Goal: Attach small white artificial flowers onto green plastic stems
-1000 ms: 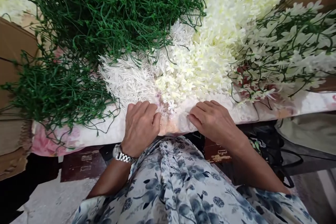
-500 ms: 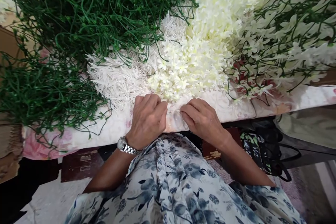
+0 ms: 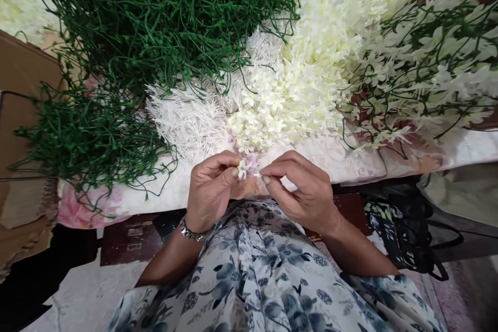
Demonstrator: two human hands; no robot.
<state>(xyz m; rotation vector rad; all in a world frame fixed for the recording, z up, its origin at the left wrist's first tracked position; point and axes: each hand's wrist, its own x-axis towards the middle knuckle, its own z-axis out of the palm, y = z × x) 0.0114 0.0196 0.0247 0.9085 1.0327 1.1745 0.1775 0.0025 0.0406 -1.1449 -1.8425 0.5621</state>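
Tablecloth (image 3: pixel 167 187): one, floral, bearing heaps sorted by kind, probably for easy reach.
Green stems (image 3: pixel 93 135): two heaps, too tangled to count.
White sprigs (image 3: pixel 190 119): one spiky heap.
Left hand (image 3: pixel 210 192): pinches one white flower (image 3: pixel 241 168) between the hands, likely by fingertips because it is tiny.
Right hand (image 3: pixel 301 187): pinches one thin white piece (image 3: pixel 257 173), unidentifiable.
Loose blossoms (image 3: pixel 299 98): one heap beyond the hands.
Flowered stems (image 3: pixel 439 67): one bunch.

Left hand (image 3: pixel 211 187), right hand (image 3: pixel 305 187) facing, both pinched; forearms (image 3: pixel 360 249) angled inward.
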